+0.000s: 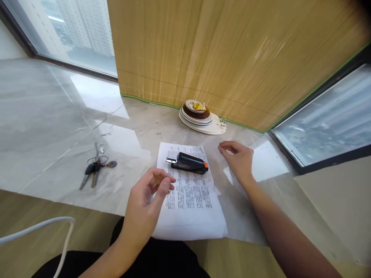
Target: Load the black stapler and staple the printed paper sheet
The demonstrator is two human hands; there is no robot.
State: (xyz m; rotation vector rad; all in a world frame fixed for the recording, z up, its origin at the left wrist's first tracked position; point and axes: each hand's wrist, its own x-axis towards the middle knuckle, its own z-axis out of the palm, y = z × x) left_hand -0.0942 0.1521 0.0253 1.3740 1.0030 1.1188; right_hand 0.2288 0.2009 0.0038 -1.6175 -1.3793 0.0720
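Observation:
A black stapler [189, 163] with an orange end lies on printed paper sheets [188, 222]. Its silver front end points left. My left hand [146, 197] hovers over the sheets' left side, just below the stapler. Its fingers are loosely curled, apart from the thumb, and nothing shows between them. Over the counter to the right of the sheets is my right hand [237, 157], thumb and fingertips drawn together in a pinch. Whether something small sits in that pinch is hidden. Neither hand touches the stapler.
The marble counter [139, 119] holds a bunch of keys [95, 166] at left and stacked plates [195, 119] at the back, topped by a small yellow packet [199, 106]. A bamboo blind [185, 50] hangs behind. A white cable [43, 224] curves at lower left.

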